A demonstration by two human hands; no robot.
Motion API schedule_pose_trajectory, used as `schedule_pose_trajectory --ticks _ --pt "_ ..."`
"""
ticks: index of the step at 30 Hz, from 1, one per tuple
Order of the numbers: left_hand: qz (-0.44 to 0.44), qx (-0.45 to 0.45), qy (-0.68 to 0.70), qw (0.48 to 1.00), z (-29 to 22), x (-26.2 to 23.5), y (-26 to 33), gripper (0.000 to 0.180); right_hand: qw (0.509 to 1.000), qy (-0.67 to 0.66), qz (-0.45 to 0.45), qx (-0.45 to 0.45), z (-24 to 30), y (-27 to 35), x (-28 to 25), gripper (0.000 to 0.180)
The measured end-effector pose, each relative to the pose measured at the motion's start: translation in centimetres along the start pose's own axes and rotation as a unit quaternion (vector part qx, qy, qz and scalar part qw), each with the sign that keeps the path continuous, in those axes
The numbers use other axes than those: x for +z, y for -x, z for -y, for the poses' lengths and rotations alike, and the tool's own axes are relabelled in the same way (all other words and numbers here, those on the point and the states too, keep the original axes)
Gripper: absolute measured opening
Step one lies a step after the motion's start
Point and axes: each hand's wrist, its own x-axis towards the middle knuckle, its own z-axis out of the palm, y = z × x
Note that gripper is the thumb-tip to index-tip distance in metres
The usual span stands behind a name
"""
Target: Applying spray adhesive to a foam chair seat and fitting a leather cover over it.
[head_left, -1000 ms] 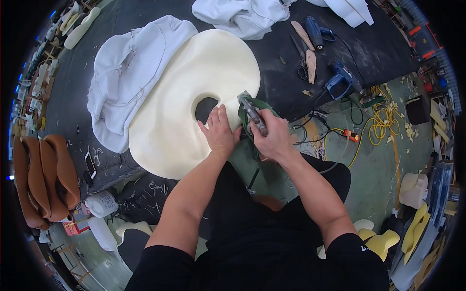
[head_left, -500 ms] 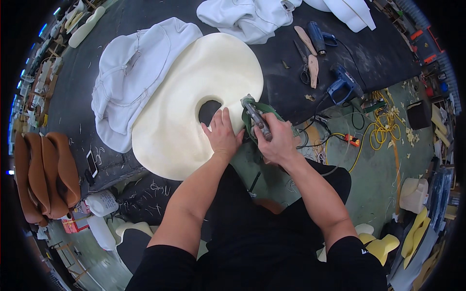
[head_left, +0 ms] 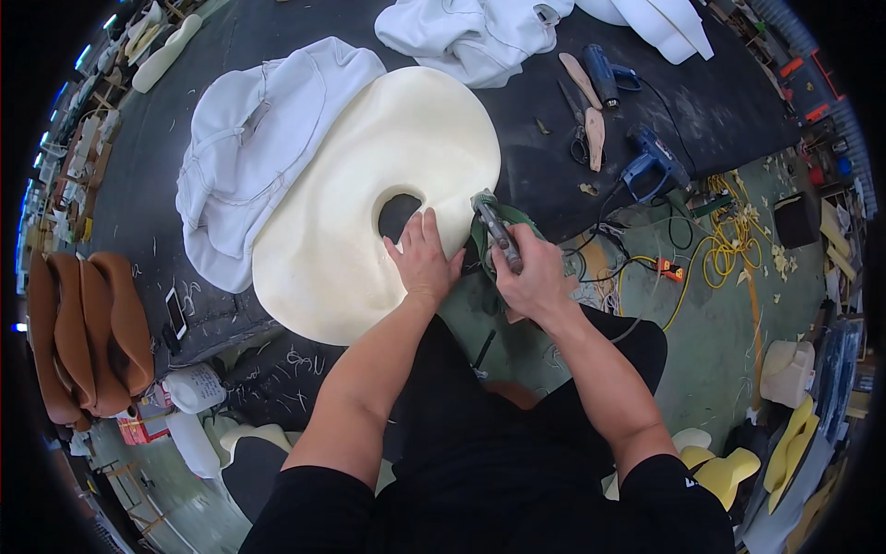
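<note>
We count one cream foam cushion (head_left: 369, 203) with one hole in it, on the dark tabletop (head_left: 720, 102). We see two white fabric covers (head_left: 258, 148), one beside the foam and one (head_left: 471, 37) at the far edge. There are two blue power tools (head_left: 651, 157), one pair of scissors (head_left: 577, 125) and one grey hand tool (head_left: 498, 231). On the left we count three brown leather pieces (head_left: 83, 332).

Cream foam pad (head_left: 369, 185) (white fabric cover (head_left: 249, 157) beside)
</note>
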Motion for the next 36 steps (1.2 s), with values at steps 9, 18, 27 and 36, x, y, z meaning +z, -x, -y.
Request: schedule_pose_trajectory --ticks 9,18,27,36 --pt "-0.005 0.002 -0.003 1.0 0.1 0.6 0.0 0.105 0.996 -0.02 -0.015 -0.084 1.9 -1.3 0.6 0.023" --pt "-0.02 0.009 -0.028 0.999 1.0 1.9 0.1 0.104 0.992 -0.03 0.008 -0.12 2.6 -1.8 1.0 0.026" --pt "0.0 0.0 0.002 1.0 0.1 0.0 -0.1 0.106 0.999 0.027 0.026 -0.004 1.9 -1.0 -1.2 0.026" --pt "0.022 -0.002 0.019 1.0 0.1 -0.5 0.4 0.102 0.989 -0.131 0.057 0.032 -1.5 0.8 -4.3 0.027"
